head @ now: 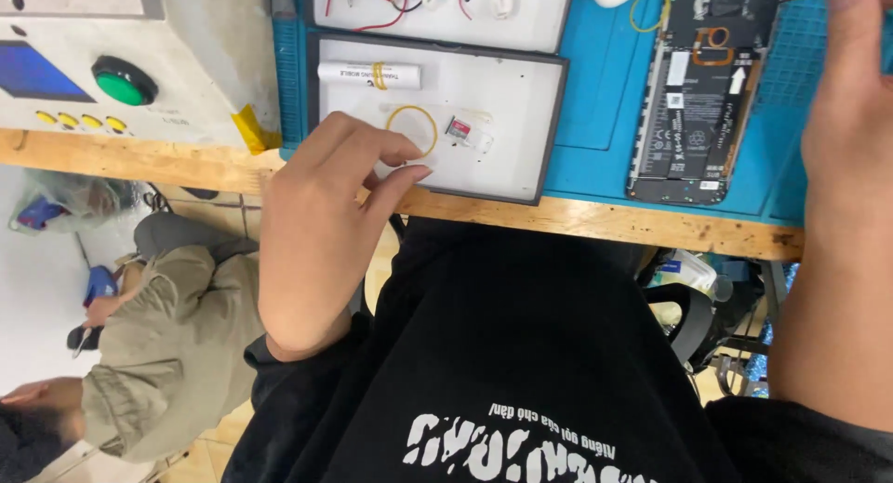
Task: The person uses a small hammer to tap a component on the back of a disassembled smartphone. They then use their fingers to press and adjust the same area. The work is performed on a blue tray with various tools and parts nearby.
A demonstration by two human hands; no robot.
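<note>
Bright, even overhead light, soft shadows, mild glare on white trays, slight blur at edges.

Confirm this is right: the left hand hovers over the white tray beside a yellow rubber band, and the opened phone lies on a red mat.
One detail is wrong: the mat under the opened phone is blue, not red. The head view shows it. The left hand is at the white tray, beside the yellow rubber band.

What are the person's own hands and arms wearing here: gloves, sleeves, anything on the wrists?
Both the left hand and right hand are bare, without gloves, rings or watch. Black fabric sleeves are pushed up, leaving the forearms uncovered. The black top carries white print.
</note>
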